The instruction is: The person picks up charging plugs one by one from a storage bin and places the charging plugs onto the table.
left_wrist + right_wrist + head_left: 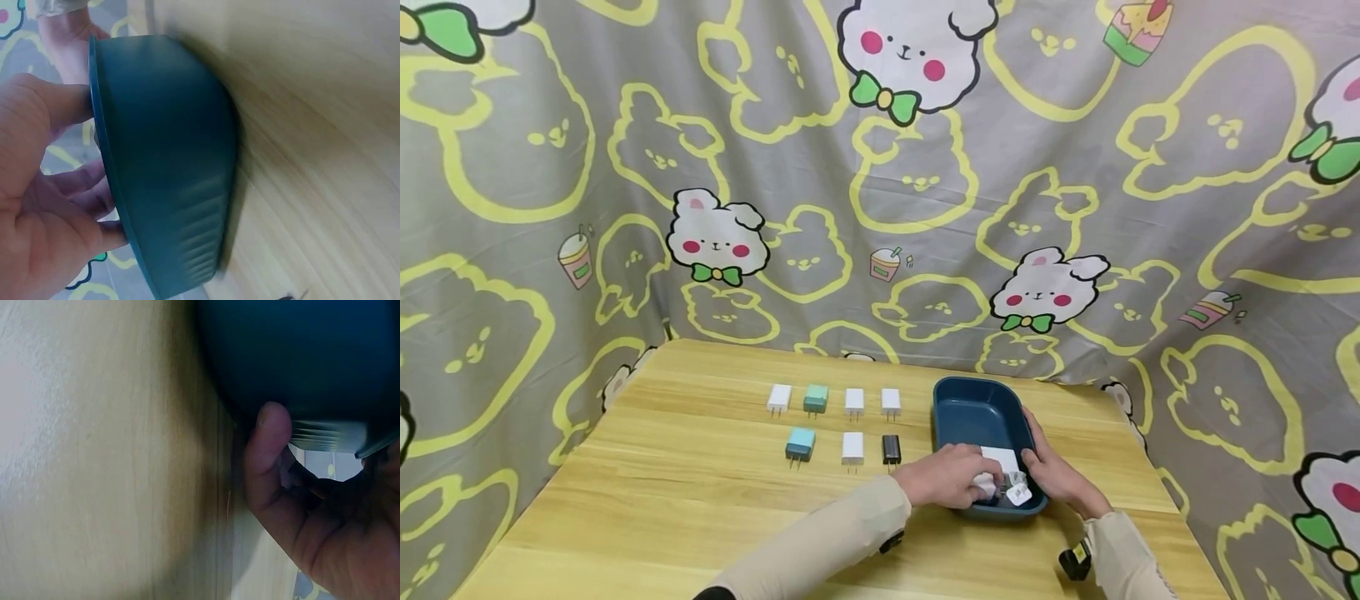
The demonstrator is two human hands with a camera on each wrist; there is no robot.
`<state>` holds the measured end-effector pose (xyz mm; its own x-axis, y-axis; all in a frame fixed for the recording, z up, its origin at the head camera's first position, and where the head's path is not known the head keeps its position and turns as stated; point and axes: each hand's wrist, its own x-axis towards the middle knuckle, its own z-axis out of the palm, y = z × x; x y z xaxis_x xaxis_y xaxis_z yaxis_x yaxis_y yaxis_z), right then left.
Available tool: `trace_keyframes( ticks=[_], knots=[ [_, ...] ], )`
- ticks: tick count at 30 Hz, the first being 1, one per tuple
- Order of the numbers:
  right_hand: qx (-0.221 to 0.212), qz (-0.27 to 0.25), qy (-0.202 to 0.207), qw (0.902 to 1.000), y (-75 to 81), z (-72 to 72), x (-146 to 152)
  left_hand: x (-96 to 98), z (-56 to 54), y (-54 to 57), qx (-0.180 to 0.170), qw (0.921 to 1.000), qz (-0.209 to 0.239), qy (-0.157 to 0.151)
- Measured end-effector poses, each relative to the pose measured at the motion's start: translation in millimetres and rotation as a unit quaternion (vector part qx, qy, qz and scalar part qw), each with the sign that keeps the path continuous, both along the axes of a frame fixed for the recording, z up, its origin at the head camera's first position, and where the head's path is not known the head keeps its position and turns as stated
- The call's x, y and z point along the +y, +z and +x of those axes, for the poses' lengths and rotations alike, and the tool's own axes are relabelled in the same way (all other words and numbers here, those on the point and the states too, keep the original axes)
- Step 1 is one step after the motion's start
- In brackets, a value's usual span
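A dark blue plastic bin stands on the table with white charger plugs and a white block in its near end. My left hand reaches over the bin's near left rim, fingers bent down among the white plugs. In the left wrist view the bin's wall hides those fingertips, so whether they pinch a plug is unclear. My right hand grips the bin's right side, thumb at the rim. The right wrist view has a finger of that hand pressed against the outer wall.
Left of the bin, charger plugs lie in two rows, prongs toward me: white, green and more white ones behind; blue, white and black in front. A patterned curtain hangs behind the wooden table.
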<state>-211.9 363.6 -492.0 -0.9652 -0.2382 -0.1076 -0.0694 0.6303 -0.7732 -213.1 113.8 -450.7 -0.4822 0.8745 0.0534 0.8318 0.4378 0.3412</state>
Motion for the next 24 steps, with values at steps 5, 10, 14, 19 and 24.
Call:
trace_keyframes(
  ticks=[5, 10, 14, 19, 24],
  knots=[
    [0.004, 0.002, 0.001, 1.0, 0.0, -0.7, 0, -4.5, -2.3, -0.1, -0.005, 0.9997, 0.014, 0.018],
    [-0.001, 0.007, 0.003, 1.0, 1.1, 0.0, 0, -7.4, -3.9, 0.3, -0.024, 0.9986, 0.032, 0.034],
    [-0.005, 0.011, 0.0, 0.9999, 1.2, 0.5, 0, -11.1, -5.4, 3.4, -0.025, 0.9975, 0.048, 0.044],
    [-0.003, 0.011, -0.003, 0.9999, 0.1, -0.7, 0, -17.8, -8.1, 9.3, -0.028, 0.9941, 0.084, 0.063],
    [-0.007, 0.007, 0.0, 1.0, 1.0, -0.9, 0, -27.0, -10.5, 12.3, -0.035, 0.989, 0.115, 0.086]
  ],
)
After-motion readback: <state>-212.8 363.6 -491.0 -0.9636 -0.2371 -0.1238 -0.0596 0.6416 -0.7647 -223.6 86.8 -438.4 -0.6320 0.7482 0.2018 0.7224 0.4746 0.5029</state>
